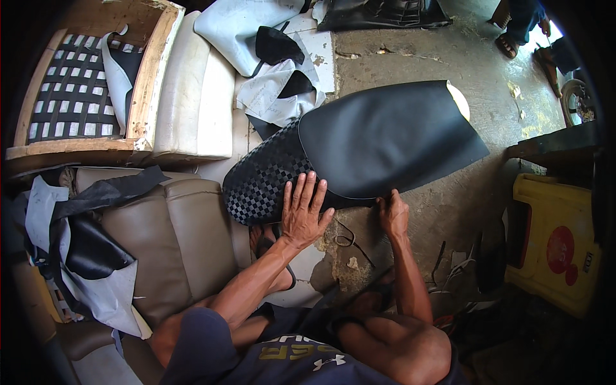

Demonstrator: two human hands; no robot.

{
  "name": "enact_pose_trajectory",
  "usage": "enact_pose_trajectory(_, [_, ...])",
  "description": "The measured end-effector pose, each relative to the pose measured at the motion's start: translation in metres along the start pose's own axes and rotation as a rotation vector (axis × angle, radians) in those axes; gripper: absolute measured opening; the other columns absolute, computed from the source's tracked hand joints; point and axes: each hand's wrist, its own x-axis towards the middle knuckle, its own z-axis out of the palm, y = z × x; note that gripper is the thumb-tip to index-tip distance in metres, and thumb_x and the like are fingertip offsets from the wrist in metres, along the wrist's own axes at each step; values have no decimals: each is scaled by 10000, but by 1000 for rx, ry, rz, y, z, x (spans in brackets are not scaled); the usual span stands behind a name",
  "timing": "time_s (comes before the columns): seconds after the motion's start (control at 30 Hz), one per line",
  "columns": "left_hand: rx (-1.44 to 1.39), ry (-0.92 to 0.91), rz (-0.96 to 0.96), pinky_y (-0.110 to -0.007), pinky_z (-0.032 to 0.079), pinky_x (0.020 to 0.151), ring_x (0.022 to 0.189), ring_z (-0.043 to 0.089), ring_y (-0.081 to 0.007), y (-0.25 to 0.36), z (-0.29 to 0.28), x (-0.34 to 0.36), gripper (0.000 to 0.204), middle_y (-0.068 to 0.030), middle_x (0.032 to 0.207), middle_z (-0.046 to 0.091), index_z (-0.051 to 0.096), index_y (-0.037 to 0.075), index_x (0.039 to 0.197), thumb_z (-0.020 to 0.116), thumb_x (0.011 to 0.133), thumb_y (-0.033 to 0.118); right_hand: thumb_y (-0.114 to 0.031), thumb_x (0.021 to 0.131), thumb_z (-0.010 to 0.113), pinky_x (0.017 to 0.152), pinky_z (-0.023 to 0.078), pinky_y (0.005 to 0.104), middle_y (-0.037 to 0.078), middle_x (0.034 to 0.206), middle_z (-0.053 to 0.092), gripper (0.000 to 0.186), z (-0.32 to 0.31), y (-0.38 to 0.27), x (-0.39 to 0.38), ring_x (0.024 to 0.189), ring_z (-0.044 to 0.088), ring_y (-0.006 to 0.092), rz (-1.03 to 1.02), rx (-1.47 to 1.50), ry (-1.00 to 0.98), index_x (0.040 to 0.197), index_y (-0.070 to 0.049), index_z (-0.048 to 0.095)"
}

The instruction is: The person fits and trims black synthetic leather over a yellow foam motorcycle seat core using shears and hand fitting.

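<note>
A long motorcycle seat lies in front of me, pointing up to the right. Its black cover (pixel 385 141) is smooth over the wider part and has a checkered panel (pixel 263 173) at the rounded near-left end. Pale foam (pixel 459 101) shows past the cover at the far right end. My left hand (pixel 306 212) rests flat on the checkered panel, fingers spread. Fingers curled, my right hand (pixel 393 212) pinches the lower edge of the smooth cover near the seam.
At the left are a wooden frame with woven straps (pixel 77 90), a white cushion (pixel 192 90) and a brown padded seat (pixel 186 237). Cover scraps (pixel 282 96) lie beyond. A yellow crate (pixel 552 244) stands at the right. Another person's foot (pixel 507 45) is at the far right.
</note>
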Motion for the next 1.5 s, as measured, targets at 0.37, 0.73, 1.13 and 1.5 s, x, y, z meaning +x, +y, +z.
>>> enact_pose_trajectory(0.37, [-3,25,-24,-564,164,1257,1563,226,-335,-1,0,1,750,-136,1685,260,324,155,1623,634,982,394,-135,911,747,695,542,412,187,820,720,157,-14,-4,-15,744,725,321,13,123,-106,954,-22,646])
enact_pose_trajectory(0.73, [-30,34,-29,-568,171,1254,1558,237,-339,3,-1,4,751,-134,1675,284,338,156,1618,645,973,386,-176,919,731,749,551,388,149,888,757,169,-37,14,-27,799,737,284,61,135,-162,1010,-41,685])
enact_pose_trajectory(1.13, [-26,61,-35,-575,183,1248,1550,254,-344,4,-1,5,768,-137,1664,298,350,154,1611,676,946,358,-347,914,741,748,562,502,201,858,733,314,-4,-17,-19,839,724,416,121,-226,-115,1113,-107,702])
enact_pose_trajectory(1.5, [-29,58,-31,-580,186,1245,1545,260,-348,3,-3,5,780,-135,1667,291,342,158,1613,683,941,356,-222,927,721,674,547,450,194,755,708,167,-15,0,-25,719,722,368,15,76,-30,998,-72,705])
